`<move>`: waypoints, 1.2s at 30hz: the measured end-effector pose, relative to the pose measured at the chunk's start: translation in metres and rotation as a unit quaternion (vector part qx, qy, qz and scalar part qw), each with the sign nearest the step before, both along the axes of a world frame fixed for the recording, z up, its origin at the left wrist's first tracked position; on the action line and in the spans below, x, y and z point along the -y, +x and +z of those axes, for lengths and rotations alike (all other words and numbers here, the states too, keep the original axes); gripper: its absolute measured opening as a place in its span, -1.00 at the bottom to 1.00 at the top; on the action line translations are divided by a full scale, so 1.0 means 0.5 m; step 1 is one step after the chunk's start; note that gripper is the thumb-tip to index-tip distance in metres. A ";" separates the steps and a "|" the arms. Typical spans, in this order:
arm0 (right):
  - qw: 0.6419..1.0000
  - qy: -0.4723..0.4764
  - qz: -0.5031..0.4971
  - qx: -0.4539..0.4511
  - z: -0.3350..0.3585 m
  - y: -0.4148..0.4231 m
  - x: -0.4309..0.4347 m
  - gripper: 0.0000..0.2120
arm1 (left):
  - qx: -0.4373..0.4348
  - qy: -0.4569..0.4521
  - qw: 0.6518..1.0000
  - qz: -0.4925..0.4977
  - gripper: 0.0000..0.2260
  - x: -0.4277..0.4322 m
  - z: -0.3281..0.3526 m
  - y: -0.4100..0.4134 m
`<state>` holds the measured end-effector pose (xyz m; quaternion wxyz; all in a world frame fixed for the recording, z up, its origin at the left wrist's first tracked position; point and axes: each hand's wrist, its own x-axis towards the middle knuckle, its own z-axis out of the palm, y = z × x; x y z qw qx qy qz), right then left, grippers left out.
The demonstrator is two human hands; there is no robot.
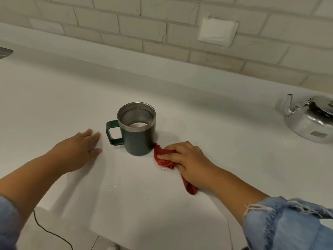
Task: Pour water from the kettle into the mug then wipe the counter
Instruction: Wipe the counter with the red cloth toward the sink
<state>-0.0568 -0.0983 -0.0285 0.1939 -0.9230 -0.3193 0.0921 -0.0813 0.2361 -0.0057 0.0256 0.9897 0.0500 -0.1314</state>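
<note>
A dark green mug (138,139) with a steel rim and inside stands upright on the white counter (54,98), handle to the left, some water visible in it. My left hand (81,147) lies flat and open on the counter just left of the handle, not touching it. My right hand (187,159) presses a crumpled red cloth (165,157) onto the counter right beside the mug's base. A shiny metal kettle (310,120) sits at the far right, spout pointing left.
A brick-tiled wall with a white socket plate (217,31) runs behind the counter. Small wet spots (112,187) glisten near the front. The counter's front edge is close below my arms, with a thin black cable (46,230) hanging there.
</note>
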 end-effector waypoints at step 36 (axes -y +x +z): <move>0.833 0.153 -0.531 0.023 0.059 -0.208 -0.062 -0.64 | 0.061 -0.100 0.990 -0.084 -0.49 -0.234 -0.014 -0.100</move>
